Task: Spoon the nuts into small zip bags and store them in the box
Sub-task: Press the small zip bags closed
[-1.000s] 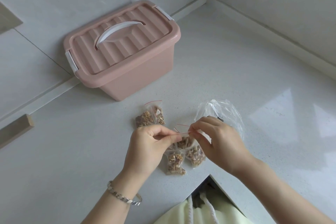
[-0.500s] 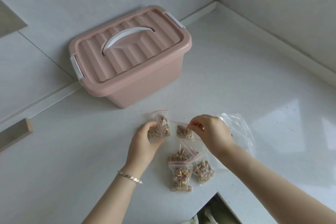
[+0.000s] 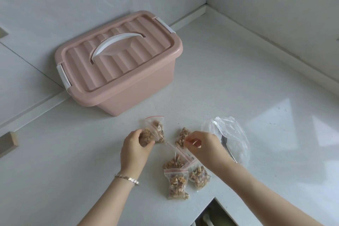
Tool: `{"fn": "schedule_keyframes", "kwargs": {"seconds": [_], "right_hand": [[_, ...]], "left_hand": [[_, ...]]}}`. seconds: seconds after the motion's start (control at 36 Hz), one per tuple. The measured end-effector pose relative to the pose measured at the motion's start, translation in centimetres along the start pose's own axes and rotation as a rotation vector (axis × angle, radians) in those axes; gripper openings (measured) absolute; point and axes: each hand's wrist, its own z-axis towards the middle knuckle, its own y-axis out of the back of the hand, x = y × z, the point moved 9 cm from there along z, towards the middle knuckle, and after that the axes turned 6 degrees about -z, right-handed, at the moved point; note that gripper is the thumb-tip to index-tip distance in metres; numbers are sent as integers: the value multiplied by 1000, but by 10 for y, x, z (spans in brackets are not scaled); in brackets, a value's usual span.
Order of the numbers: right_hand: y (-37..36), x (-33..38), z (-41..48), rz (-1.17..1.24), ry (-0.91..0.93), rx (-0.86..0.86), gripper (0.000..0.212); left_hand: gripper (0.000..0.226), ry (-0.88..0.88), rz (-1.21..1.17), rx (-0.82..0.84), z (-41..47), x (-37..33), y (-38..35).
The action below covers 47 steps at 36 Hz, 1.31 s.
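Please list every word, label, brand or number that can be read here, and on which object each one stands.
None: no word, number or logo can be read.
The pink storage box bears no visible label; the small zip bags show only red seal lines; the clear plastic bag is unprinted.

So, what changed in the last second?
Both hands pinched one zip bag's top together. Now they have parted: the left hand moved left and grips a nut bag there; the right hand pinches a second nut bag by its zip. The three bags below, the closed pink box and the large clear bag stayed put.
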Motion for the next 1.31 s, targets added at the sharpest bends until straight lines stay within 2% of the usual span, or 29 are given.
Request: {"fn": "schedule_keyframes", "kwargs": {"seconds": [0.06, 0.17, 0.28, 0.33, 0.42, 0.5, 0.67, 0.78, 0.86, 0.94, 1.0, 1.08, 1.17, 1.31], "right_hand": [[2, 6, -7, 74, -4, -18, 17], [0, 16, -23, 246, -33, -20, 34], [5, 29, -42, 389, -8, -76, 15], [11, 32, -49, 430, 14, -120, 6], [22, 32, -60, 460, 44, -160, 20], [34, 29, -67, 454, 64, -176, 19], [53, 37, -77, 415, 195, -153, 13], [58, 40, -80, 343, 261, -128, 13], [59, 36, -81, 371, 273, -112, 24], [53, 32, -82, 437, 261, -54, 39], [47, 32, -84, 465, 258, -21, 38], [45, 33, -87, 521, 251, -58, 26], [46, 26, -88, 643, 171, -123, 25], [53, 18, -87, 718, 98, -227, 14]], "left_hand": [[40, -46, -66, -28, -14, -20, 10], [40, -123, -188, -31, -47, -63, 23], [50, -130, -256, -12, -72, -81, 21], [46, -154, -279, -1, -81, -89, 19], [46, -204, -367, 68, -92, -103, 16], [52, -227, -481, 182, -100, -117, 17], [20, -182, -682, 370, -100, -130, 17], [30, -202, -769, 323, -98, -127, 18], [41, -215, -811, 228, -100, -126, 24], [24, -178, -812, 102, -102, -125, 33], [26, -197, -792, 61, -105, -128, 37], [37, -210, -792, 79, -108, -129, 33], [47, -173, -803, 100, -107, -125, 28], [37, -144, -803, 207, -109, -126, 19]]}}
